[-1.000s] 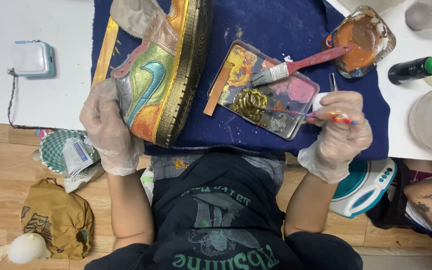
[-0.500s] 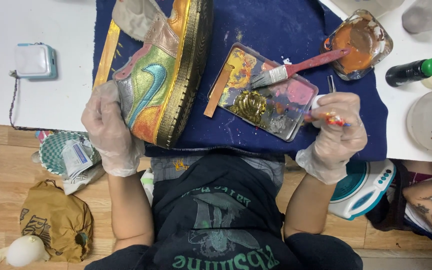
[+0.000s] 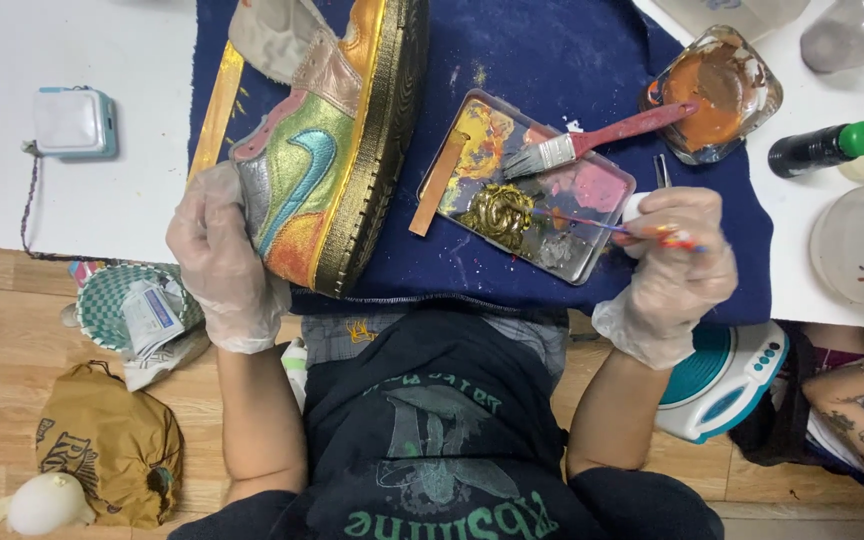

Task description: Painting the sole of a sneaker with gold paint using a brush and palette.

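From the head camera, your gloved left hand (image 3: pixel 220 258) clasps the heel of a multicoloured sneaker (image 3: pixel 337 140) lying sole-right on the dark blue cloth (image 3: pixel 552 40) spread over the white counter (image 3: pixel 72 40). Your gloved right hand (image 3: pixel 674 255) has its fingers clenched around a thin paintbrush (image 3: pixel 592 222), tip dipped in gold paint on the metal palette tray (image 3: pixel 527 185) just right of the sneaker. A wider flat brush (image 3: pixel 592 142) lies across the tray, its handle reaching a glass dish (image 3: pixel 717 92) of orange paint at far right.
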